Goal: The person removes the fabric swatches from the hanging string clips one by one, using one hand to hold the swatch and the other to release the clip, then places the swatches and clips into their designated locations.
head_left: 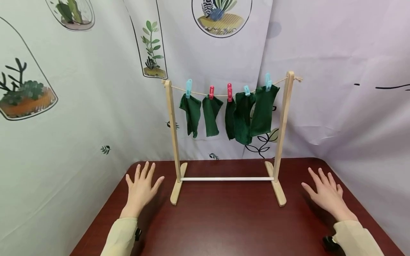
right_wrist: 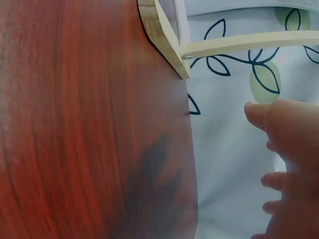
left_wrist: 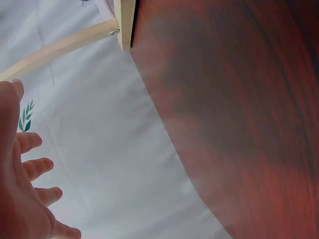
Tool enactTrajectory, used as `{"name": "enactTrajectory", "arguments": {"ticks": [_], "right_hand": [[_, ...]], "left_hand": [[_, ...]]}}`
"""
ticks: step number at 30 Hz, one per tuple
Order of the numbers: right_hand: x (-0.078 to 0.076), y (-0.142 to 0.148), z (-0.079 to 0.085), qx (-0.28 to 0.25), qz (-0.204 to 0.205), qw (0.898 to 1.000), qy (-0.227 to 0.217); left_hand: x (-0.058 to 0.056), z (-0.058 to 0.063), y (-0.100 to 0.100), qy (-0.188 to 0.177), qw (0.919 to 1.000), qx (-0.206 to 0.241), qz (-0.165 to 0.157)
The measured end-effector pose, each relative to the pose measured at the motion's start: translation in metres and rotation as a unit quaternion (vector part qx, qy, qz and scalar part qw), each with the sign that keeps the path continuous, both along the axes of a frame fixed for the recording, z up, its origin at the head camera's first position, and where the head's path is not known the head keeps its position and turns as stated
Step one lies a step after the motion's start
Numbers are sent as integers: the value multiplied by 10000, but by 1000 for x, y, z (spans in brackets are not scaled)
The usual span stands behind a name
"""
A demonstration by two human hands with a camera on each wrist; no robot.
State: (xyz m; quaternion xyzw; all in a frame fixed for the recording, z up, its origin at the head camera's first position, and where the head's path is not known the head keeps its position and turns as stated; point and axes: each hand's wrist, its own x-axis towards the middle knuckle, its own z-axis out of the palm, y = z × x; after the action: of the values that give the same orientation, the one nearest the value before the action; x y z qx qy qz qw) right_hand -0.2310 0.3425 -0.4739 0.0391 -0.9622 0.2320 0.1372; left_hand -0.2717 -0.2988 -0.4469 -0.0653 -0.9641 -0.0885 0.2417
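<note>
- Head view: the wooden rack (head_left: 227,179) is stood at centre on the dark red table (head_left: 217,220); green cloths (head_left: 210,115) are hung from it by blue and red pegs (head_left: 229,92). The left hand (head_left: 141,188) is held with fingers spread at lower left, the right hand (head_left: 326,193) likewise at lower right.
- Left wrist view: extended fingers are seen at lower left, part of the rack at upper left.
- Right wrist view: the hand is partly shown at lower right, below a rack post.
</note>
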Motion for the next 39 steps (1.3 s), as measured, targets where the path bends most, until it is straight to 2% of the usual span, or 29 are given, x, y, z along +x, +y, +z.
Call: {"name": "enactTrajectory", "arguments": {"ticks": [3, 6, 11, 15, 18, 24, 31, 39], "right_hand": [[3, 2, 0, 1, -5, 10000, -20], [2, 3, 4, -39, 28, 10000, 47], [-2, 3, 14, -122, 140, 9994, 296], [-2, 3, 26, -340, 314, 9972, 585], [-1, 2, 38, -465, 397, 9958, 675], [1, -4, 67, -466, 338, 9957, 724], [3, -9, 106, -554, 423, 9898, 1242], [8, -21, 152, -760, 480, 9789, 1838]], "left_hand": [[1, 1, 2, -2, 10000, 10, -36], [0, 7, 6, 63, 9999, 59, -147], [-3, 23, 14, 222, 9987, 210, -420], [-4, 37, 24, 392, 9956, 385, -755], [-3, 49, 34, 390, 9921, 623, -1018], [1, 84, 56, 225, 9843, 1041, -1410], [0, 125, 74, 594, 9715, 1109, -2008], [0, 174, 90, 1144, 9486, 1545, -2516]]}}
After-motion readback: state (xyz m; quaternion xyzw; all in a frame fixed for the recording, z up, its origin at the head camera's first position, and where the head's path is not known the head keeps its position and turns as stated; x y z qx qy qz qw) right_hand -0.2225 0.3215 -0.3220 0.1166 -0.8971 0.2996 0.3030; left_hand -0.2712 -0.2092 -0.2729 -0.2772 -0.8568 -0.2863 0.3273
